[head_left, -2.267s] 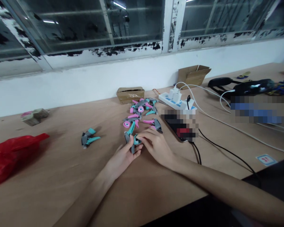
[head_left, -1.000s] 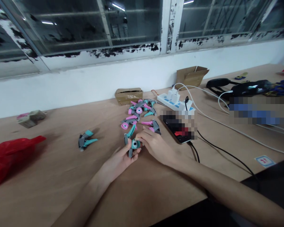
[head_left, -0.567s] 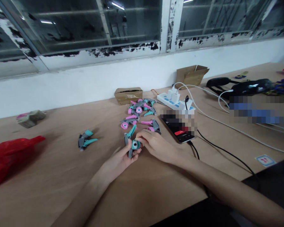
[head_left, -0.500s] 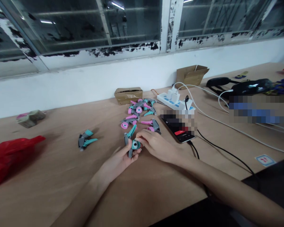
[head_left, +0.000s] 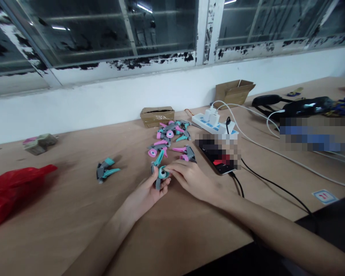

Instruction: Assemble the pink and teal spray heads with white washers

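Note:
A grey-and-teal trigger spray head point(head_left: 158, 185) is gripped in my left hand point(head_left: 145, 197), its round teal collar turned up toward me. The fingers of my right hand point(head_left: 188, 178) are pinched at the right rim of that collar; whether a small part is between them is hidden. To the left, another grey-and-teal trigger spray head point(head_left: 105, 170) lies on the table. Just beyond my hands is a loose pile of pink, teal and grey trigger spray heads point(head_left: 169, 134), with one pink-and-grey spray head point(head_left: 186, 153) close to my right knuckles.
A phone point(head_left: 217, 157) lies right of my hands, with a black cable running from it. Behind it are a white power strip point(head_left: 214, 124) and white cords. Cardboard boxes point(head_left: 157, 117) stand along the wall. A red plastic bag point(head_left: 14, 191) lies at the left.
The collar in my hands has tilted slightly, and my right fingertips have shifted a little left along its rim. The left hand keeps its grip. The camera view has moved slightly.

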